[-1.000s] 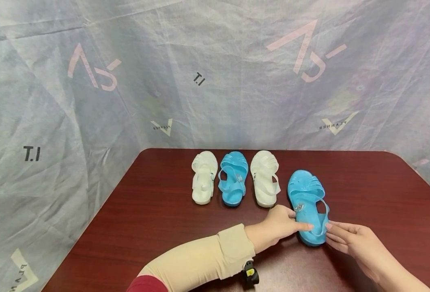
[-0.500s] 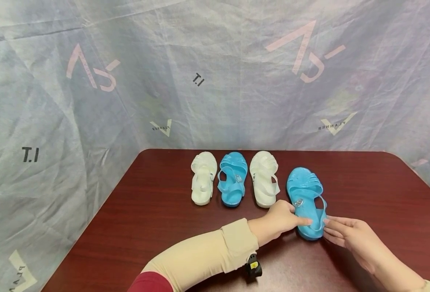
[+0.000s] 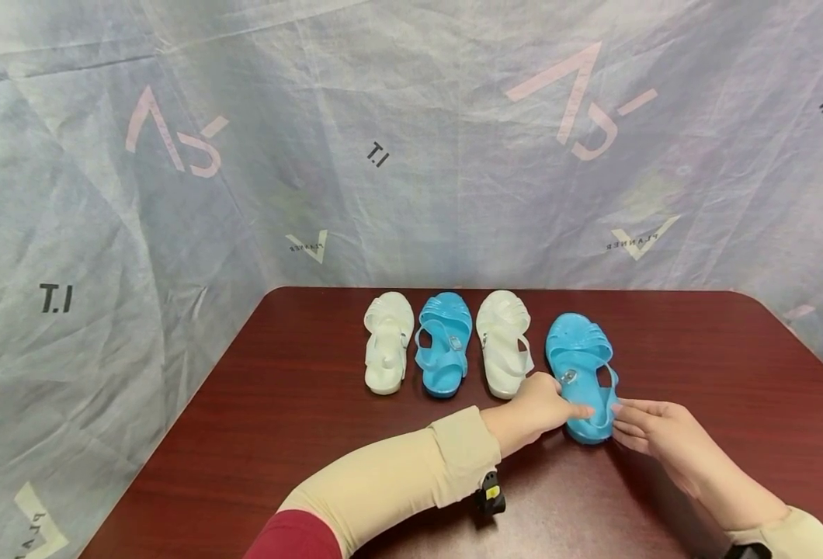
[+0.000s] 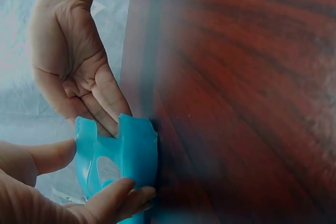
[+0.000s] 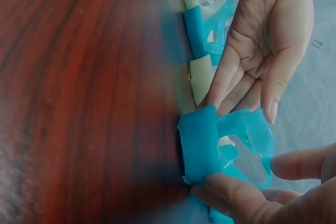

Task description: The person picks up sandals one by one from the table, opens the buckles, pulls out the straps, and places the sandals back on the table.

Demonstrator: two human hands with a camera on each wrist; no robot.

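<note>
On the desk [image 3: 300, 404], head view: a blue sandal [image 3: 581, 373] lies rightmost in a row with three others, long axis running away from the person, heel nearest. Left hand [image 3: 540, 407] touches its left heel side with extended fingers; right hand [image 3: 652, 431] touches the right side likewise. Both are equally near.

Left wrist view: thumb and fingers [image 4: 113, 195] bracket the heel strap.

Right wrist view: right-hand fingers [image 5: 231, 195] press the heel; neither hand curls fully round it.
</note>
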